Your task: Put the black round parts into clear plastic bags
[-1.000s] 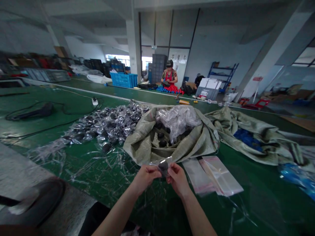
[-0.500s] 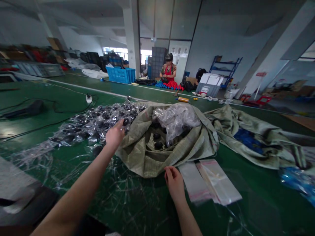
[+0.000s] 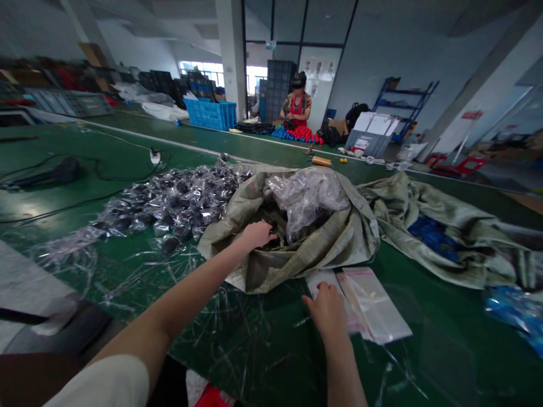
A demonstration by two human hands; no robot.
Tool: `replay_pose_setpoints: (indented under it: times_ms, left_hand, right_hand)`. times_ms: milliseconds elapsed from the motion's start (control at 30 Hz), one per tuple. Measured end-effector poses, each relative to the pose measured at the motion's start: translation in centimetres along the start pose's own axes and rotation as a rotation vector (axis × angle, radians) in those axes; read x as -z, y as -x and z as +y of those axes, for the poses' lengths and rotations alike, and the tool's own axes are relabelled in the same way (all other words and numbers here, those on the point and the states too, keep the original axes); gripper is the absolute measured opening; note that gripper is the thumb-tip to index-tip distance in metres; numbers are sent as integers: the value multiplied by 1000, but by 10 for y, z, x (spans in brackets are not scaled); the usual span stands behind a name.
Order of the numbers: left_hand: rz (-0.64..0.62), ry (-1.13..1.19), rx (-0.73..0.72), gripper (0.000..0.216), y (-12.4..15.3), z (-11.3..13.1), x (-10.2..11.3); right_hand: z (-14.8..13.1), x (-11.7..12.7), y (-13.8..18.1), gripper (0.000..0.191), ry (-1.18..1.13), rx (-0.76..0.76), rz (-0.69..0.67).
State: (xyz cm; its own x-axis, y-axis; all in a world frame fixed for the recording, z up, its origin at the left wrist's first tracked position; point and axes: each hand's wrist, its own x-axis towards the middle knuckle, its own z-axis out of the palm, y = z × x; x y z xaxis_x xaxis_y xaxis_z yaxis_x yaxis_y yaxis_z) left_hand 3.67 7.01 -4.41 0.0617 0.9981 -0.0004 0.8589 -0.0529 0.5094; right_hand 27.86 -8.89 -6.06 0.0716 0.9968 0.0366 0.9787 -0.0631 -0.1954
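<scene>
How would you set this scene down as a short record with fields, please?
left hand: inside the open sack, grip unclear
right hand: at the flat clear bags, grip open
in sack: crumpled clear plastic
left of sack: pile of wrapped dark pieces
right of sack: second sack, blue contents
background: person behind red and blue pieces

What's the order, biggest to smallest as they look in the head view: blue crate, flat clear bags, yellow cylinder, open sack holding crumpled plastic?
1. Open sack
2. Flat clear bags
3. Blue crate
4. Yellow cylinder
The crate sits farther off, so its true rank is unsure.
</scene>
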Motion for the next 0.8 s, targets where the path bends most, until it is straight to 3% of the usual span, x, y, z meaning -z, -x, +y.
replay_pose_setpoints:
  times_ms: [133,200,333,467,600,800]
  left_hand:
    - [-104,-131,-8,41,-3,9,-18]
    - [-93,-158,-28,40,6,5,-16]
    - [-54,-184,-84,36,33,-3,-8]
    - [-2,-158,-133,36,63,-2,-3]
    - [108,46,-257,41,97,4,2]
    - [7,277,-243,41,150,4,11]
  right_hand:
    - [9,4,5,21,159,26,-104]
    - [11,5,8,16,196,44,-146]
    - [15,6,14,31,223,36,-196]
    - [16,9,16,25,174,-85,-183]
    - [21,17,18,23,52,-214,-56]
    - [35,28,28,11,-350,-188,238]
